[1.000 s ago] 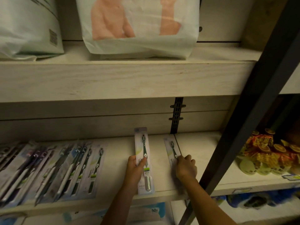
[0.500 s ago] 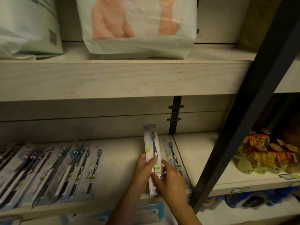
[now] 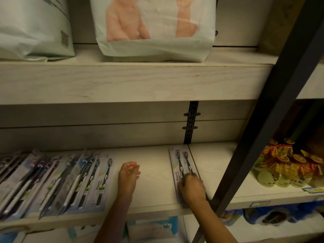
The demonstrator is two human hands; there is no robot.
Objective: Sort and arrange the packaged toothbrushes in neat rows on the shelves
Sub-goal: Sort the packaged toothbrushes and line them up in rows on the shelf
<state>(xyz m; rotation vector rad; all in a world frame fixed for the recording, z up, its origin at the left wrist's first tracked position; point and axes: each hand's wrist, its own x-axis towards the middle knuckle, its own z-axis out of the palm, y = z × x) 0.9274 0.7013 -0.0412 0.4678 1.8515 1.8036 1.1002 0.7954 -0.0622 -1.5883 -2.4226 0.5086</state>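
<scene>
Surface materials of shelving and stock
The shelf (image 3: 154,172) shows pale, matt wood grain; the toothbrush packs (image 3: 182,160) are glossy clear plastic over printed card; the upright post (image 3: 263,120) and slotted strip (image 3: 192,120) are dark matt metal; the bags (image 3: 154,48) are faintly shiny plastic film

"Niepoth": vertical print on L edge of twin pack (image 3: 182,165), R end of toothbrush shelf. Same brand, part legible ("Niepot…"), on end pack (image 3: 103,179) of L row. "50" or "52", can't tell which, on blue-white pkg (image 3: 157,230) one shelf down. QR code on white bag (image 3: 35,27), top L. Shelf-edge tag (image 3: 260,203), R: illegible.
</scene>
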